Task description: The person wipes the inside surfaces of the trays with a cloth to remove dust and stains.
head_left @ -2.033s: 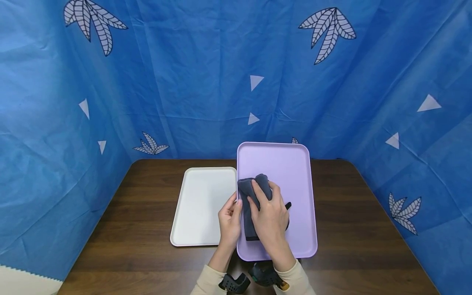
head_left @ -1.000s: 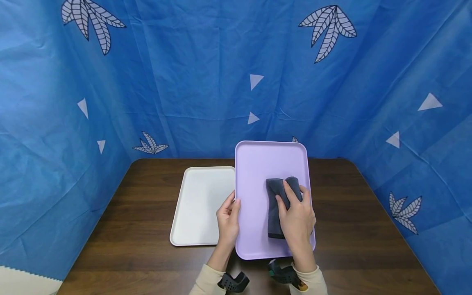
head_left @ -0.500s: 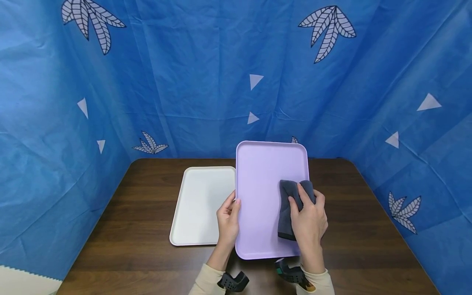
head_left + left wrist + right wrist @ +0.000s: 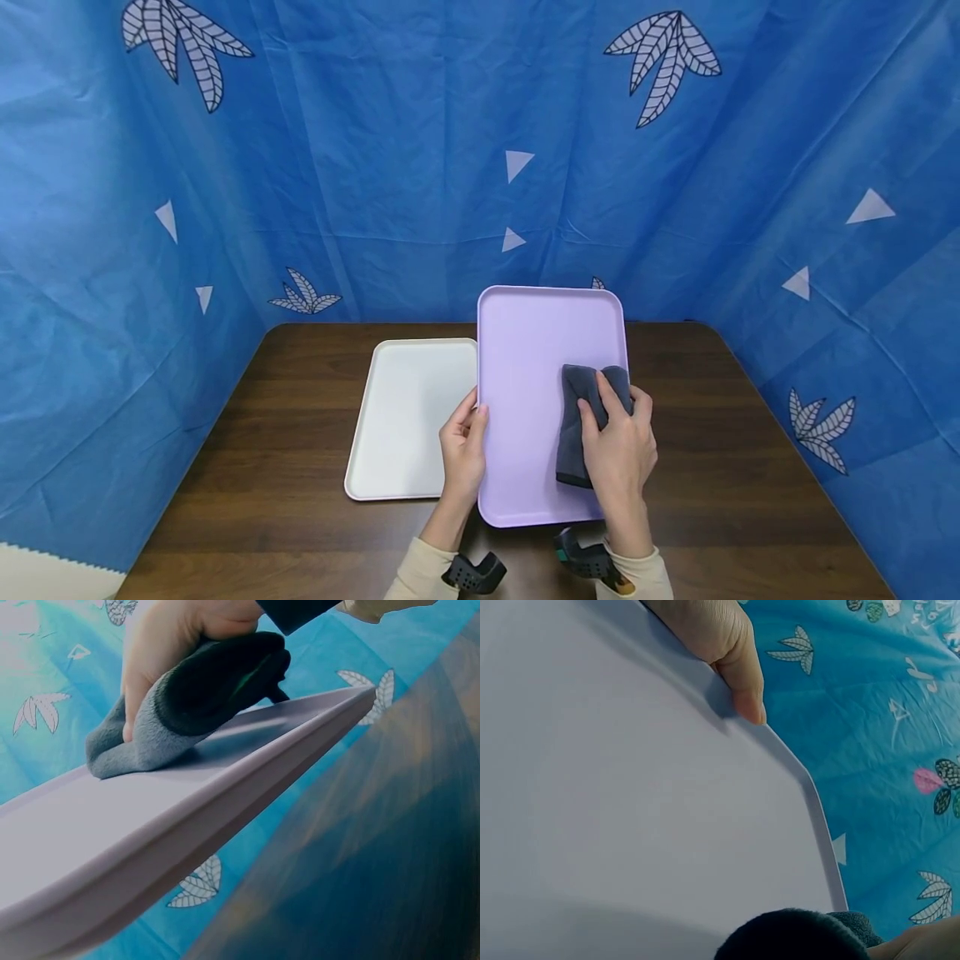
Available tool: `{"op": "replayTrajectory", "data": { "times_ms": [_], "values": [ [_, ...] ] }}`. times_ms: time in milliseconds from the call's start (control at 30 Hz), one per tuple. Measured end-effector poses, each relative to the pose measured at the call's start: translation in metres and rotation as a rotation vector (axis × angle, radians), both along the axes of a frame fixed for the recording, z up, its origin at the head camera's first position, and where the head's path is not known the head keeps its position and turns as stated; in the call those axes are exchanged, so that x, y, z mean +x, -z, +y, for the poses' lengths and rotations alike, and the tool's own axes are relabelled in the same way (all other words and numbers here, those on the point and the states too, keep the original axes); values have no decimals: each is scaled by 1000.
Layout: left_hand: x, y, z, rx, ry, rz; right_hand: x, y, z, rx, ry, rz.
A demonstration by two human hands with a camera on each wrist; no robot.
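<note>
In the head view, a purple tray (image 4: 525, 350) is tilted up off the table. My left hand (image 4: 462, 454) grips its left edge, with the thumb on the rim and fingers behind. My right hand (image 4: 621, 450) holds a folded dark grey cloth (image 4: 573, 425) against the tray's right side. In the left wrist view the folded cloth (image 4: 142, 754) touches the tray's surface beneath the curled right hand (image 4: 161, 649). The right wrist view shows my left thumb (image 4: 746, 690) over the tray's edge and part of the cloth at the bottom.
A white tray (image 4: 412, 417) lies flat on the brown wooden table (image 4: 720, 450), left of the purple one and partly behind it. A blue patterned curtain (image 4: 420, 167) surrounds the table at the back and sides.
My right hand has slid the cloth from the tray's left side across to its right edge, then slightly back left. My left hand keeps its grip in nearly the same place.
</note>
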State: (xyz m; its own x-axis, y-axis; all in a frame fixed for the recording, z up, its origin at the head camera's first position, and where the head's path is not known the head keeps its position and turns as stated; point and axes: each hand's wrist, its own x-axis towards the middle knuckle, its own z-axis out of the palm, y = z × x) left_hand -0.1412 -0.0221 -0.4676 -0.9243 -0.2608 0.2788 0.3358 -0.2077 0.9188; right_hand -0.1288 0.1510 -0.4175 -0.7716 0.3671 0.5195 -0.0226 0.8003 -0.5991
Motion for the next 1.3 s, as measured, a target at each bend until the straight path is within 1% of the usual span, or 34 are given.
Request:
{"op": "replayTrajectory", "data": {
  "times_ms": [267,367,567,767,1000,1167,1300],
  "values": [
    [-1,-1,2,24,29,16,0,-1,-10,9,-27,4],
    [-1,-1,2,19,25,18,0,-1,-14,18,-37,8],
    [0,1,2,13,26,19,0,-1,-23,64,-67,58],
    [0,2,2,-1,28,27,1,-4,-38,117,-131,106],
    [-1,2,2,-11,25,29,2,-7,-55,154,-206,157],
    [-1,1,2,-39,2,39,2,-9,-63,182,-244,181],
    [-1,2,2,-37,4,30,3,-9,-66,192,-261,189]
  ]
}}
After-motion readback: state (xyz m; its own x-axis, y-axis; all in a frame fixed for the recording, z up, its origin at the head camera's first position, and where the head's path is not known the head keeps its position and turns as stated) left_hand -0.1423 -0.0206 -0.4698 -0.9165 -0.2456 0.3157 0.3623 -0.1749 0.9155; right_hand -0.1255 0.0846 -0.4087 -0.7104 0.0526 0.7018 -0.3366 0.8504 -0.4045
